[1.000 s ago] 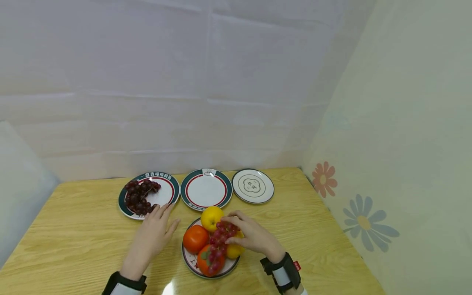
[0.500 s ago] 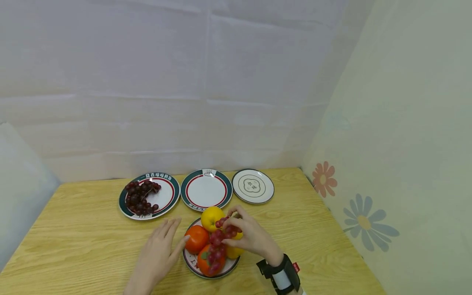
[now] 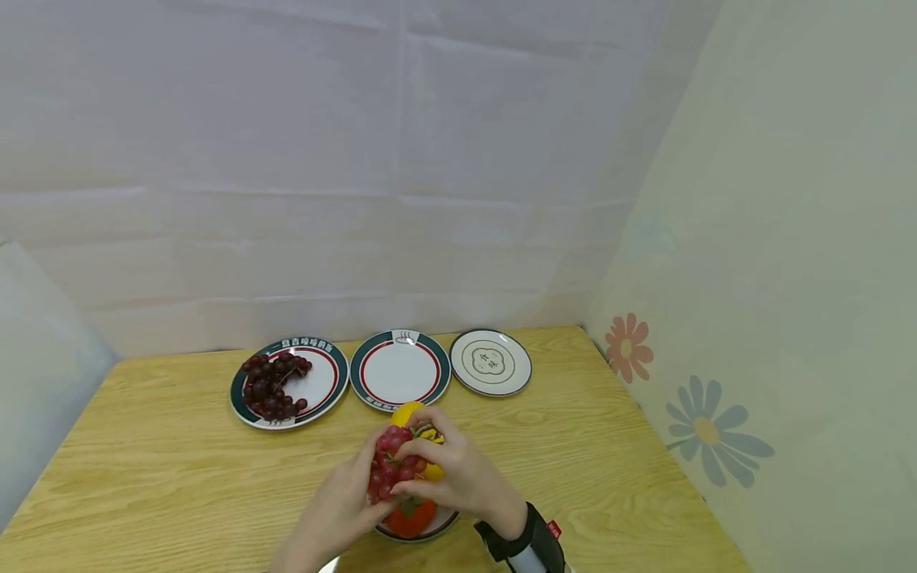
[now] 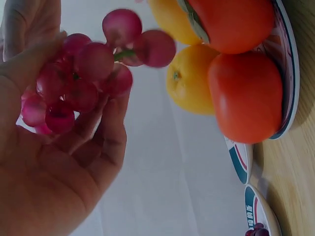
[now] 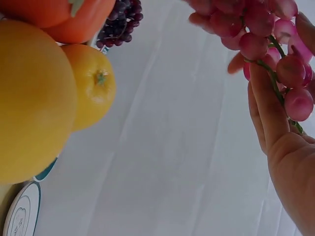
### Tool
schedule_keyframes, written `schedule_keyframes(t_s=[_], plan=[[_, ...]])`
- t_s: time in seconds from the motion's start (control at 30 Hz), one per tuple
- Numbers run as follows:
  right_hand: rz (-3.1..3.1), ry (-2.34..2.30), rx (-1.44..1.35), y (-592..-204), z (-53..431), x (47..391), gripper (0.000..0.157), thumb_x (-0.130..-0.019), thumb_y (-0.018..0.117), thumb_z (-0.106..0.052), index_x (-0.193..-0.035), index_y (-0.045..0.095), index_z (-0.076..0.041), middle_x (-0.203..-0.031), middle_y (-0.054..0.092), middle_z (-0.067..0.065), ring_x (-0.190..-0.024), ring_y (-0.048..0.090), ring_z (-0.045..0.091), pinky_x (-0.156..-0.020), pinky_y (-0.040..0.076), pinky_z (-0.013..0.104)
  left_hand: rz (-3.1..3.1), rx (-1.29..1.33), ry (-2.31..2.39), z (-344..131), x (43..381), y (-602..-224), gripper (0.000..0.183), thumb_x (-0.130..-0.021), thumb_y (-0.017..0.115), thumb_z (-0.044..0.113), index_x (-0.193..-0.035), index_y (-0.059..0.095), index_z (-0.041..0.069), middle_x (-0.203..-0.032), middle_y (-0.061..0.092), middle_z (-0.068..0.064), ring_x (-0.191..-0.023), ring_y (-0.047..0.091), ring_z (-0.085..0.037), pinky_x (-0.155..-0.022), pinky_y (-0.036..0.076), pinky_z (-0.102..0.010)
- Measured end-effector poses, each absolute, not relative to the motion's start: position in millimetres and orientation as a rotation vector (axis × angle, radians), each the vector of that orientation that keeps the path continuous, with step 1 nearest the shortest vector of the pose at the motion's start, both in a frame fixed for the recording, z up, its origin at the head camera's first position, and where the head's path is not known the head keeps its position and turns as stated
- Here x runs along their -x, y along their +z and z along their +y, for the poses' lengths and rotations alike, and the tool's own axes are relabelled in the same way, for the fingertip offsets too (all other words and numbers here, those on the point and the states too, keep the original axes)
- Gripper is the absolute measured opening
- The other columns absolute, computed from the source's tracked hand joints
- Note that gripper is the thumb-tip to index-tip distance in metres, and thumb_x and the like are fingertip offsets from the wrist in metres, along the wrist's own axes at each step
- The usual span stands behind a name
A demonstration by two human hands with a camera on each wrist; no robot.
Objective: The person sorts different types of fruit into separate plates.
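A bunch of red grapes (image 3: 390, 465) is held up between both hands, above the plate of fruit (image 3: 440, 527). My left hand (image 3: 340, 501) grips it from the left; in the left wrist view its fingers and thumb curl round the grapes. From the right, my right hand (image 3: 469, 477) pinches the bunch near its green stem (image 5: 275, 88). Beneath the hands, the plate bears persimmons (image 4: 246, 96) and yellow-orange citrus fruits (image 4: 189, 78), largely hidden in the head view. Both wrist views show the bunch lifted clear of that fruit.
Three plates stand in a row at the back of the wooden table (image 3: 179, 461). The left plate (image 3: 331, 374) bears a bunch of dark grapes (image 3: 265, 386). Beside it are a green-rimmed plate (image 3: 399, 372) and a smaller white plate (image 3: 490, 362). Walls enclose the table's back and sides.
The red grapes have risen off the fruit plate and moved slightly left in my right hand. My left hand has come right from beside the dark grapes and taken hold of the bunch.
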State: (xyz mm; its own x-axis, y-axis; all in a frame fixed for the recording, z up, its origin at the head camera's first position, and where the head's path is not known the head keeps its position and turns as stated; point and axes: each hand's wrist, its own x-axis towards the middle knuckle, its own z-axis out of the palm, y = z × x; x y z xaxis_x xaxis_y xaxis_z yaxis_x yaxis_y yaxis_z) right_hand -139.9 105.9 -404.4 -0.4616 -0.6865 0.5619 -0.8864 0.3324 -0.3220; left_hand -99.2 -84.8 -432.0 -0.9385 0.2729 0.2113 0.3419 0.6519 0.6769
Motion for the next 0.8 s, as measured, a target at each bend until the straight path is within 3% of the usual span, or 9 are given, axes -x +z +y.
schedule_keyframes(t_s=[0.17,0.37,0.5,0.8], plan=[[-2.370,0.884,-1.386,-407.8,105.2,138.7,0.031,-0.080,0.072,-0.031,-0.104,0.063,-0.014,-0.122,0.044,0.007,-0.107,0.049,0.013,-0.083,0.054,0.017,-2.790,0.472,-1.172,-83.2,102.3,-434.6,0.058,-0.074,0.077,0.019,-0.121,0.047,0.003,-0.103,0.067,-0.010,-0.086,0.066,-0.016,-0.067,0.060,-0.030],[-2.506,0.937,-1.319,-409.5,112.6,140.3,0.040,-0.087,0.063,-0.029,-0.123,0.055,-0.013,-0.142,0.034,0.005,-0.121,0.046,0.017,-0.093,0.053,0.031,-2.744,0.287,-1.268,-93.9,117.1,-434.0,0.056,-0.073,0.076,0.006,-0.121,0.047,0.003,-0.104,0.064,-0.014,-0.091,0.063,-0.022,-0.072,0.058,-0.038],[-2.568,0.962,-1.213,-411.7,124.4,142.0,0.040,-0.088,0.062,-0.028,-0.124,0.053,-0.014,-0.144,0.034,0.005,-0.126,0.042,0.021,-0.097,0.050,0.039,-2.718,0.136,-1.204,-115.5,145.4,-434.1,0.050,-0.077,0.071,0.008,-0.119,0.045,-0.002,-0.102,0.062,-0.022,-0.089,0.061,-0.030,-0.073,0.056,-0.046],[-2.579,0.892,-1.081,-419.0,144.5,144.4,0.035,-0.088,0.063,-0.025,-0.120,0.056,-0.013,-0.136,0.043,0.004,-0.118,0.049,0.014,-0.093,0.053,0.036,-2.722,-0.134,-0.841,-163.3,223.1,-461.6,0.049,-0.084,0.062,0.016,-0.119,0.043,-0.013,-0.102,0.056,-0.036,-0.081,0.060,-0.048,-0.071,0.053,-0.059]])
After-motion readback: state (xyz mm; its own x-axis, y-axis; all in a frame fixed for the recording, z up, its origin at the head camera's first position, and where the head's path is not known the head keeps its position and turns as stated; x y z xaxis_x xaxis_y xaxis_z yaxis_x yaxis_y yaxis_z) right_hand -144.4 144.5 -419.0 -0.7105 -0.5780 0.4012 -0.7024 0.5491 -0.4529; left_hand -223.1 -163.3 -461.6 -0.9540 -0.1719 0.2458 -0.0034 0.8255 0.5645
